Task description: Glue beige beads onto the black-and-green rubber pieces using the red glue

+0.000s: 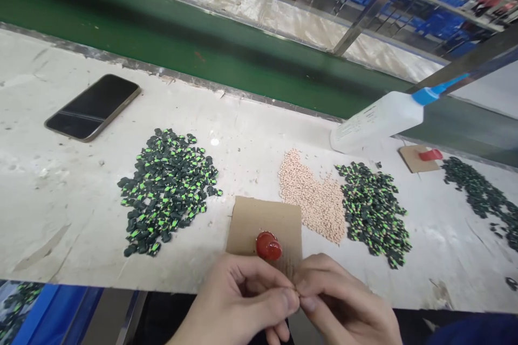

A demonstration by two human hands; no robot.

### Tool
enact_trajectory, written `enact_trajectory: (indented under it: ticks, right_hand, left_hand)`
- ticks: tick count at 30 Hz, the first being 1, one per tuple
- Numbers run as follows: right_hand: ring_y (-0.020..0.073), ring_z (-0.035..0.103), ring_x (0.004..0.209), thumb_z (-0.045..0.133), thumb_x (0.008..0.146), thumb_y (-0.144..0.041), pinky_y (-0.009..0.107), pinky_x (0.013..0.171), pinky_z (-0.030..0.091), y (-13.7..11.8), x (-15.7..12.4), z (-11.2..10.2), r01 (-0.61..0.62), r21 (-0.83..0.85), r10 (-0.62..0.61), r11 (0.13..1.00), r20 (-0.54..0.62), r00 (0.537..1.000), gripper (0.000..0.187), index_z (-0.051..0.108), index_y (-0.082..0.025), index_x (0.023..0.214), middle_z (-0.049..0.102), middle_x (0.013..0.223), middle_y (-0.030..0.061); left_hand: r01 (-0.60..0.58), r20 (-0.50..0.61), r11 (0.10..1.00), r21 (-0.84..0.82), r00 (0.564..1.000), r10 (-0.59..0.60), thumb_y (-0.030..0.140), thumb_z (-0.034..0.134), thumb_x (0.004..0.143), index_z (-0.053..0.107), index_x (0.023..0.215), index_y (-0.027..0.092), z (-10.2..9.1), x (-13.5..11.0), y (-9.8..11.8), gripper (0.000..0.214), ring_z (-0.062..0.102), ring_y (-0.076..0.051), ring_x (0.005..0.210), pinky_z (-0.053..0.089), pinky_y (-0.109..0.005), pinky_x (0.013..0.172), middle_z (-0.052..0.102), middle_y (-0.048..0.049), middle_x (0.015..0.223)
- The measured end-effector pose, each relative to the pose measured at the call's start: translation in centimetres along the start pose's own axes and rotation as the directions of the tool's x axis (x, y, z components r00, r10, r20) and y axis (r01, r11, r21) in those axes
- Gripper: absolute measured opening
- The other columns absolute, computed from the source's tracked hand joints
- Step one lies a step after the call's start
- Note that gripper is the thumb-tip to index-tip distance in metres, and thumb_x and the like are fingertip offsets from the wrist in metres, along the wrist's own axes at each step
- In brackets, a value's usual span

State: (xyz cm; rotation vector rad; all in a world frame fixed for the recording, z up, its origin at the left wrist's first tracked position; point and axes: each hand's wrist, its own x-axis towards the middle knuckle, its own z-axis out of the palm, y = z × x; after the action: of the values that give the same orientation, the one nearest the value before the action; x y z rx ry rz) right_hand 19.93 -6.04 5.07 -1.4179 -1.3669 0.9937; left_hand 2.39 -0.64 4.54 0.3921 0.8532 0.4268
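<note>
My left hand [251, 299] and my right hand [340, 299] meet at the table's front edge, thumbs and fingertips pinched together. Whatever sits between the fingertips is too small and too covered to name. Just beyond them lies a square of brown cardboard [263, 215] with a small round red cap [267, 245] on it. Right of the cardboard spreads a heap of tiny beige beads [311, 194]. Beside the beads is a pile of small black-and-green pieces [374, 210]. Another, larger pile of black-and-green pieces [170, 188] lies to the left.
A phone [95, 108] lies at the far left. A white bottle with a blue nozzle [380, 118] stands at the back right. Behind it are a second cardboard piece [410, 159] with a red cap [431, 154] and more dark pieces [477, 188]. A green channel [182, 59] runs behind the table.
</note>
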Motion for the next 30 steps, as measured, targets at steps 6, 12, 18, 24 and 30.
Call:
enact_trajectory:
  ticks: [6, 12, 18, 24, 30]
  right_hand:
    - [0.0159, 0.071, 0.070, 0.072, 0.094, -0.015, 0.021, 0.063, 0.061, 0.3, -0.5, 0.2, -0.034, -0.049, 0.038, 0.998, 0.073, 0.997, 0.014, 0.073, -0.028, 0.088, 0.073, 0.080, 0.0008]
    - [0.0171, 0.069, 0.077, 0.066, 0.094, -0.007, 0.022, 0.068, 0.058, 2.3, -0.7, 0.5, 0.020, -0.320, -0.060, 0.947, -0.116, 0.991, 0.021, 0.071, -0.027, 0.091, 0.071, 0.086, 0.0020]
    - [0.0145, 0.070, 0.082, 0.062, 0.096, -0.003, 0.020, 0.070, 0.058, 3.6, -0.6, 0.8, 0.138, -0.466, -0.169, 0.874, -0.024, 0.985, 0.023, 0.068, -0.025, 0.097, 0.069, 0.093, 0.0022]
    - [0.0141, 0.070, 0.085, 0.062, 0.097, -0.003, 0.021, 0.075, 0.058, 3.5, -0.6, 0.7, 0.146, -0.503, -0.163, 0.852, 0.011, 0.987, 0.023, 0.068, -0.025, 0.101, 0.068, 0.097, 0.0029]
    - [0.0146, 0.068, 0.080, 0.066, 0.098, -0.013, 0.020, 0.069, 0.058, 2.2, -0.7, 0.4, -0.017, -0.349, -0.024, 0.937, -0.114, 0.993, 0.017, 0.070, -0.028, 0.094, 0.068, 0.089, 0.0007]
  left_hand:
    - [0.018, -0.064, 0.999, 0.035, 0.998, -0.016, 0.023, 0.092, 0.065, 0.080, 0.065, 0.019, -0.3, -0.2, -0.9, 0.013, 0.056, -0.004, 0.042, 0.047, -0.015, 0.051, 0.067, 0.0078, 0.049]
    - [-0.165, -0.244, 0.975, 0.148, 0.949, 0.197, 0.021, 0.086, 0.068, 0.084, 0.077, 0.028, -1.4, -0.7, -1.0, 0.011, 0.070, -0.010, 0.055, 0.056, -0.017, 0.060, 0.074, 0.0073, 0.056]
    - [-0.163, -0.381, 0.964, 0.209, 0.894, 0.234, 0.029, 0.080, 0.073, 0.085, 0.078, 0.029, -1.7, -1.1, -0.4, 0.008, 0.071, -0.014, 0.060, 0.058, -0.018, 0.062, 0.075, 0.0057, 0.058]
    - [-0.169, -0.414, 0.954, 0.249, 0.872, 0.262, 0.031, 0.079, 0.073, 0.087, 0.080, 0.030, -1.5, -1.5, -0.1, 0.010, 0.070, -0.013, 0.062, 0.056, -0.017, 0.061, 0.077, 0.0047, 0.061]
    - [-0.220, -0.391, 0.959, 0.178, 0.879, 0.274, 0.028, 0.082, 0.069, 0.086, 0.076, 0.031, -1.2, -1.1, -0.2, 0.009, 0.064, -0.012, 0.058, 0.056, -0.017, 0.061, 0.070, 0.0060, 0.056]
